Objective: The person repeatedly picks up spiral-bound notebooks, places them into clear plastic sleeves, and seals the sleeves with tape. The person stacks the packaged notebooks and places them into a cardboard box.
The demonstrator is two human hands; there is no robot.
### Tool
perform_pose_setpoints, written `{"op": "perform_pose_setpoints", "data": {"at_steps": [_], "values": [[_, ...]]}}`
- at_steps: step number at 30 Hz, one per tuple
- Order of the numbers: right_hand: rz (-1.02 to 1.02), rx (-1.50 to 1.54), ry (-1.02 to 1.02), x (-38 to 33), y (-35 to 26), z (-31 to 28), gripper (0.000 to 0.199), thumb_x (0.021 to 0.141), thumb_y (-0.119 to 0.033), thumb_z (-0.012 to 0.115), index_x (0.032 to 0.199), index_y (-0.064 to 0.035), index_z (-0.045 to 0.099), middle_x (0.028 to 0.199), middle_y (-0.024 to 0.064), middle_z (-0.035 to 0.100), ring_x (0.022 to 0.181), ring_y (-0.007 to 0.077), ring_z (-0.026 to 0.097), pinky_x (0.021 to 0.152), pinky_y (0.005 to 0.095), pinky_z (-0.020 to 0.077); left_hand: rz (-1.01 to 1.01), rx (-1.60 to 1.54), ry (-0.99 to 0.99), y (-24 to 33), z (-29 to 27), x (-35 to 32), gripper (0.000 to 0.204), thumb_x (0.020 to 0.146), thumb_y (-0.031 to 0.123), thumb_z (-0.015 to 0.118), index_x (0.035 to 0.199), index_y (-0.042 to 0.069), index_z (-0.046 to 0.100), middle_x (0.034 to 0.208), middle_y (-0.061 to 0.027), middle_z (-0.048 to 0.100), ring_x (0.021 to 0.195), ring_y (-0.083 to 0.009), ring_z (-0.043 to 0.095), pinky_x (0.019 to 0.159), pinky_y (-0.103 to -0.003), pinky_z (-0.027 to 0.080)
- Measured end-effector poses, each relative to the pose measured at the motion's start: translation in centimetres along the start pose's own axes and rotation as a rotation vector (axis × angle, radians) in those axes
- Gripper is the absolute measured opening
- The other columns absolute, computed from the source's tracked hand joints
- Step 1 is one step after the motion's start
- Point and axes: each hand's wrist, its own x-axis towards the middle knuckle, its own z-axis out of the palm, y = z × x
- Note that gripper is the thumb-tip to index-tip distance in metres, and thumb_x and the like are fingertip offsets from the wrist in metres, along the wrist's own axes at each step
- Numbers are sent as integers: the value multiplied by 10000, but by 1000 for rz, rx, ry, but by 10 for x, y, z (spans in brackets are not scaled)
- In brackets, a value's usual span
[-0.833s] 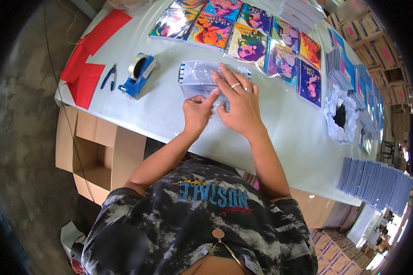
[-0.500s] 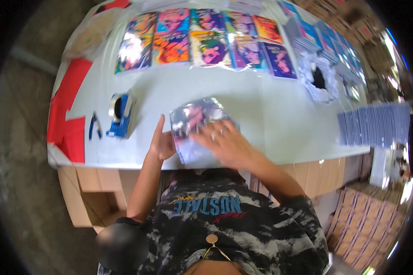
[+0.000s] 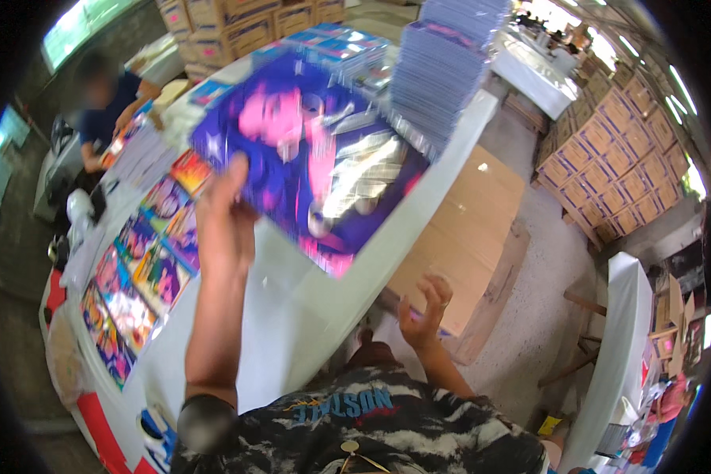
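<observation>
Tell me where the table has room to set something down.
Bare table shows right of the left forearm, below the held purple book, and between that forearm and the laid-out books. It's crowded across those books and at the far end, around the tall stack.

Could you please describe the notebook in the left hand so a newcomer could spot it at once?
Find the long white table, then the person's left hand above it. That hand holds the notebook, shiny and purple-blue with a pink figure. Unlike the notebooks lying in rows, it is up off the table.
</observation>
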Motion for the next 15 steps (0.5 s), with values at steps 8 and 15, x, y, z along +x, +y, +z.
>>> {"op": "perform_pose_setpoints", "data": {"at_steps": [8, 15], "values": [[220, 106, 68, 51, 85, -26, 358, 734, 39, 609, 1080, -14, 535, 1056, 170, 559, 1004, 311, 524, 855, 389, 439, -118, -142, -263, -64, 251, 272, 403, 806, 390, 625, 1127, 155, 555, 1005, -19, 622, 856, -187, 588, 665, -381, 472], [391, 65, -10, 67, 139, -35, 317, 745, 30, 576, 1057, -3, 531, 1013, 151, 585, 962, 285, 555, 855, 362, 437, -334, 271, -163, -170, 246, 230, 743, 845, 563, 434, 1399, 89, 289, 1417, -108, 313, 1189, -306, 398, 938, -443, 349]]}}
